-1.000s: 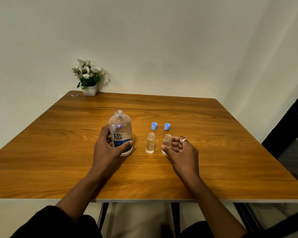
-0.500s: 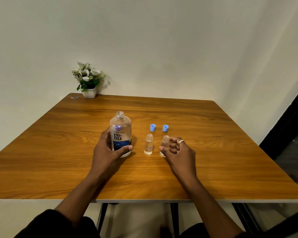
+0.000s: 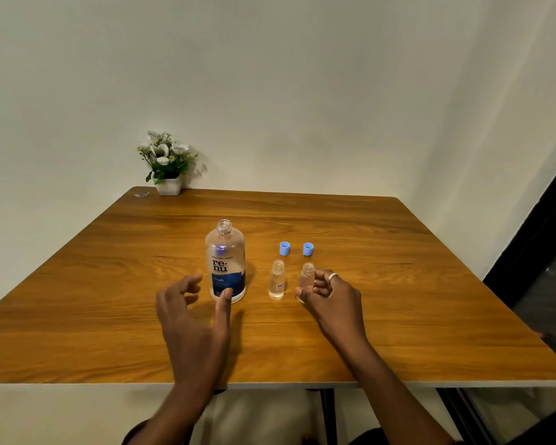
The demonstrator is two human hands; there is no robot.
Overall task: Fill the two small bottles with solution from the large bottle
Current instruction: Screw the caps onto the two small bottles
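Observation:
The large clear bottle with a blue label stands uncapped near the middle of the wooden table. My left hand hovers just in front of it, fingers spread, only the thumb tip near its base. Two small clear bottles stand uncapped to the right: the left small bottle stands free, and my right hand curls its fingers and thumb around the right small bottle. Two blue caps lie just behind them.
A small white pot of white flowers sits at the table's far left corner against the wall. A tiny scrap lies beside it. The table's front edge runs just below my wrists.
My left hand has let go of the large bottle and drawn back with its fingers spread. My right hand stays on the right small bottle.

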